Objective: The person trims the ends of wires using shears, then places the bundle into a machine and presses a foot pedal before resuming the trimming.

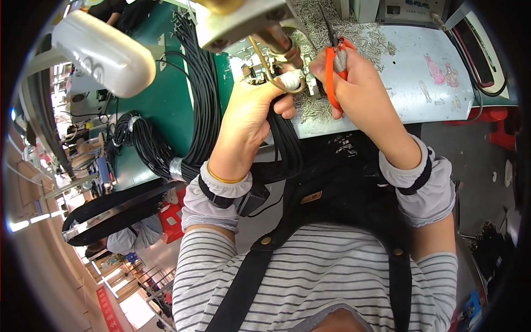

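Observation:
My left hand (249, 108) is closed at the machine's tip, fingers curled round black cables (285, 141) that hang below it. A white cover wraps its thumb, and the cable ends are hidden by the fingers. My right hand (357, 83) grips orange-handled pliers (331, 77), with their dark jaws pointing away from me. Its thumb and forefinger come close to a small metal fixture (312, 83) under the machine; whether they also pinch something is too small to tell. Above both hands is the metal machine head (246, 25) with a copper-coloured tip.
Many small metal pins (354, 33) lie scattered over the pale metal plate (409, 72). Long black cable bundles (193, 88) run along the green table (166, 27) at left. A white lamp (105, 52) overhangs there. A control box (412, 11) stands far right; red stools are below.

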`<state>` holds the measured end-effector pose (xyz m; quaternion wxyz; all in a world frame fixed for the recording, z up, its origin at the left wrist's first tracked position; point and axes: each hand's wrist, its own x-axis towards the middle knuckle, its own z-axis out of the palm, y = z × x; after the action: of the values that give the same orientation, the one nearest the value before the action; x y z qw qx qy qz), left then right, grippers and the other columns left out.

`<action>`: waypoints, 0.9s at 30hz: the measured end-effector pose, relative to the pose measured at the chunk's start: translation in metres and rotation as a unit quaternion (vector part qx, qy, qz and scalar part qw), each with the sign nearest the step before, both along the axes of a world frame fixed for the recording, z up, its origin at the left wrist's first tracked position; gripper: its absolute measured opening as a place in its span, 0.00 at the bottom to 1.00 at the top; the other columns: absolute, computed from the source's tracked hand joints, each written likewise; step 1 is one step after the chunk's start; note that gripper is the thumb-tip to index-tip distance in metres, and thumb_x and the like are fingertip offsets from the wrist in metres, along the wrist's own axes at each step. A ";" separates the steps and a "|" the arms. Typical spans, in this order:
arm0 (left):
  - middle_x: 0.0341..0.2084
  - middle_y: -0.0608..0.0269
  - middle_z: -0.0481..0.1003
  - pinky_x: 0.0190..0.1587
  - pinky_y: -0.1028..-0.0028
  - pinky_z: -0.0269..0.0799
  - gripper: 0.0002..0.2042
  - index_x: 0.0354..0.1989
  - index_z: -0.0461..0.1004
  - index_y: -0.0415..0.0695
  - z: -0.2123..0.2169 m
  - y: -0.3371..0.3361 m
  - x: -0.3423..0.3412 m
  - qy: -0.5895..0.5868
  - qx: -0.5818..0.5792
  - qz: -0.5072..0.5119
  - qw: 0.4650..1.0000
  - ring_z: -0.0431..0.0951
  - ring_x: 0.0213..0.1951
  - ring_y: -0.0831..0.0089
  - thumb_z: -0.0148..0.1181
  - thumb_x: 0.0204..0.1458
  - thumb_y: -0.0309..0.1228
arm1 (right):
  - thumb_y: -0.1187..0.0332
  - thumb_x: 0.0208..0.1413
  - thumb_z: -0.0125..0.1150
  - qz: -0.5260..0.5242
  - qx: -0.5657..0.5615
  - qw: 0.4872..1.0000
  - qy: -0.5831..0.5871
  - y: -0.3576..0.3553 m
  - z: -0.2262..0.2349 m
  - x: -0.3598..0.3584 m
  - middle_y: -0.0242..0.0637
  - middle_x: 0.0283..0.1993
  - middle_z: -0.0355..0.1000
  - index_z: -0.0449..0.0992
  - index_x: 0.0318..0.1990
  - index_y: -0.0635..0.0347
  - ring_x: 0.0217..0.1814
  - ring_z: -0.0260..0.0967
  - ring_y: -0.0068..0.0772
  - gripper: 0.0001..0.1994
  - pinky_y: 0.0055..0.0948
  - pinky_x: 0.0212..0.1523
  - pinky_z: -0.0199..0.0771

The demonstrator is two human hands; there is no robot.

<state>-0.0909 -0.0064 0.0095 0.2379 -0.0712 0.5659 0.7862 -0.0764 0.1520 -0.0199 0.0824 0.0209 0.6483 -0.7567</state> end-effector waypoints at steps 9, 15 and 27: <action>0.23 0.58 0.72 0.25 0.75 0.68 0.08 0.35 0.68 0.34 0.005 0.007 0.043 -0.017 -0.026 0.101 0.994 0.71 0.22 0.72 0.54 0.45 0.20 | 0.68 0.51 0.52 0.063 0.011 0.997 -0.037 0.022 0.016 0.028 0.25 0.14 0.57 0.68 0.31 0.64 0.11 0.53 0.14 0.07 0.16 0.13 0.54; 0.24 0.57 0.72 0.30 0.77 0.69 0.07 0.35 0.69 0.35 -0.004 0.008 0.069 0.114 -0.069 0.015 0.991 0.72 0.25 0.73 0.53 0.46 0.21 | 0.72 0.49 0.55 0.023 0.104 0.985 0.135 0.012 0.027 0.045 0.28 0.16 0.61 0.68 0.28 0.66 0.13 0.54 0.12 0.06 0.16 0.15 0.54; 0.24 0.62 0.71 0.25 0.84 0.63 0.07 0.33 0.69 0.36 -0.010 0.007 0.083 0.280 -0.190 0.052 0.940 0.69 0.23 0.80 0.56 0.44 0.19 | 0.70 0.52 0.52 0.091 -0.021 0.992 -0.084 0.009 0.026 0.057 0.31 0.17 0.64 0.67 0.29 0.66 0.11 0.57 0.17 0.07 0.15 0.13 0.56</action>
<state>-0.0081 0.0009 -0.0004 0.0110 0.0785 0.7437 0.6638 -0.0189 0.1613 0.0059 0.2055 0.0229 0.6225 -0.7548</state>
